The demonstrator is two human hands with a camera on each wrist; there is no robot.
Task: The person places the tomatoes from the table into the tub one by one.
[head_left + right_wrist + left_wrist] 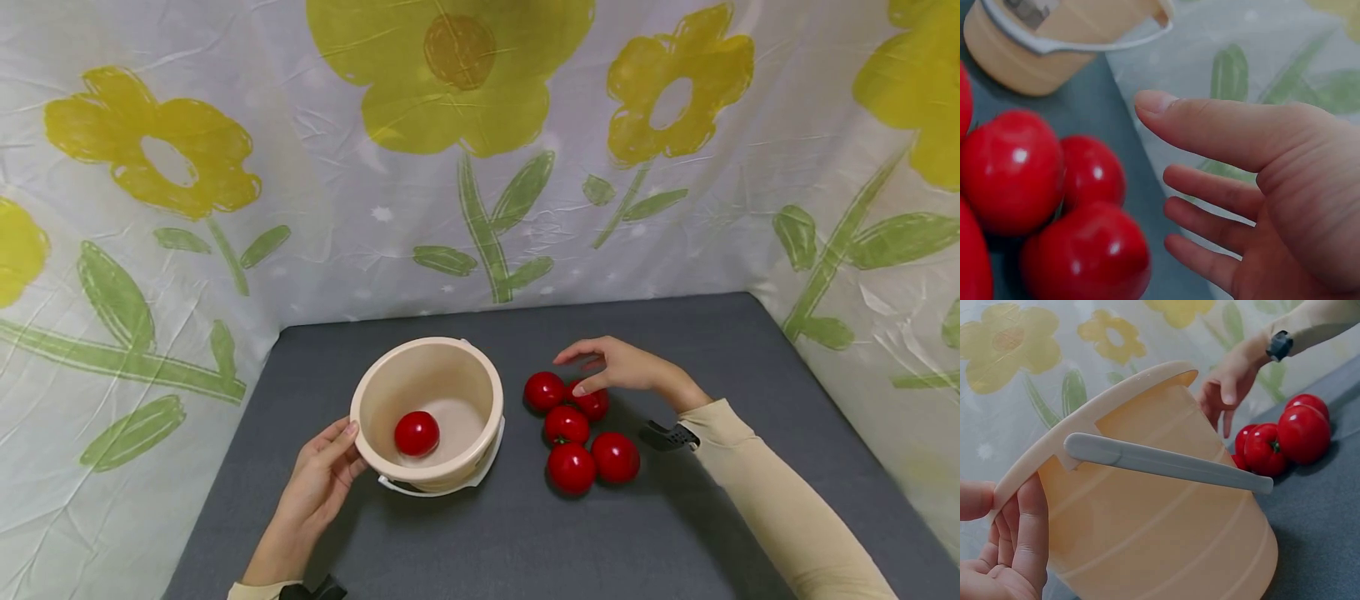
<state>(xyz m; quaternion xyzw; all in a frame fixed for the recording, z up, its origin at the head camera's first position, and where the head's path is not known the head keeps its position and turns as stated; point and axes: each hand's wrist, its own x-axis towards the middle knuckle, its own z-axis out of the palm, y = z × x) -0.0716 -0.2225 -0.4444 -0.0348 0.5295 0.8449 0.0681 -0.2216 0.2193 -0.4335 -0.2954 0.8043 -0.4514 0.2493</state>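
A cream bucket (465, 454) stands on the dark tabletop, a white handle (1166, 465) hanging across its side. One red tomato (417, 433) lies on the bucket's floor. My left hand (318, 475) pinches the rim at the left, thumb (974, 500) outside and fingers beneath the lip. To the right of the bucket, several red tomatoes (567, 427) sit clustered together. Over the far end of that cluster hovers my right hand (626, 364), its fingers spread and relaxed. The right wrist view shows a gap between this hand (1291, 181) and the tomatoes (1091, 250).
Behind the dark tabletop (480, 550) hangs a white cloth (337, 250) with yellow flowers, and it continues along both sides. Each wrist wears a black band (667, 435).
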